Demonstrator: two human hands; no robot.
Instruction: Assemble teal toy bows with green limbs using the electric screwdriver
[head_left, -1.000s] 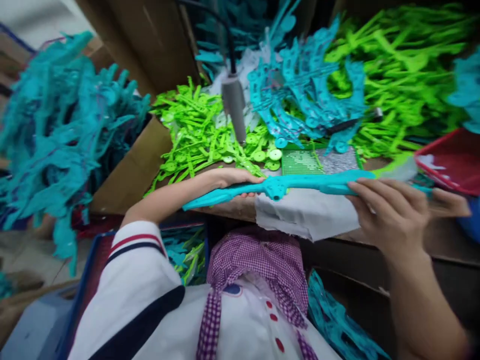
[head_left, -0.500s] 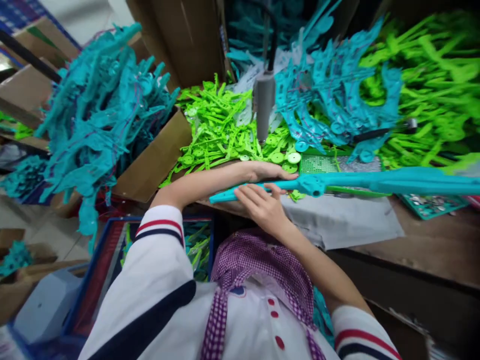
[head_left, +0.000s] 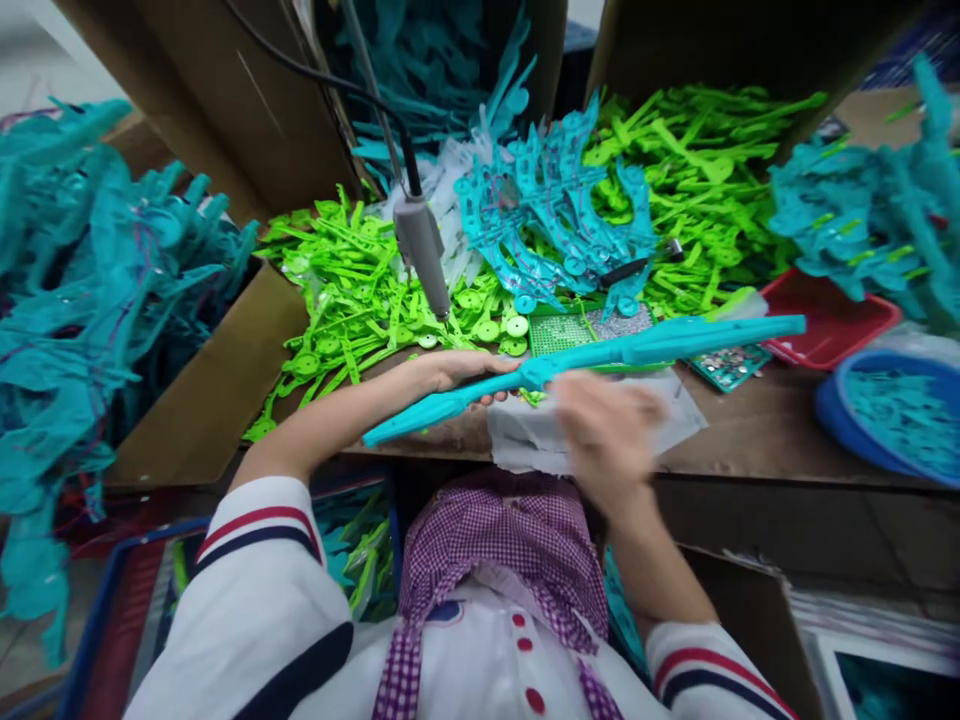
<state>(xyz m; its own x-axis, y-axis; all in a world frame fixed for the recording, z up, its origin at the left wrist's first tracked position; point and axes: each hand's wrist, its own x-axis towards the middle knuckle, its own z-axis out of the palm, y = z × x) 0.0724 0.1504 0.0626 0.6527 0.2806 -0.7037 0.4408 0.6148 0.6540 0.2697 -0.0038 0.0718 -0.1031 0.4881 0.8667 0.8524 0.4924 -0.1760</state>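
A long, narrow teal plastic piece (head_left: 645, 345) with a thicker round hub lies slantwise across the view, above the workbench edge. My left hand (head_left: 472, 372) is closed around it just left of the hub, with fingertips showing under its lower edge. My right hand (head_left: 607, 430) is smeared by motion just below the piece, right of the hub; whether its fingers touch anything cannot be made out. Beyond my left hand hangs a grey electric screwdriver (head_left: 421, 255), its tip over a heap of lime-green plastic parts (head_left: 345, 300).
Teal assemblies (head_left: 555, 200) with wires lie behind the green tray (head_left: 551, 335), near a hammer (head_left: 637, 270). To the right are a small tray of metal bits (head_left: 727, 367), a red basket (head_left: 825, 315) and a blue basin (head_left: 836, 415). A cardboard box flap (head_left: 217, 370) stands left.
My view has swung to the right. The teal piece has shifted left and tilted, its left end lower. My right hand has moved from the piece's left end to right of the hub.
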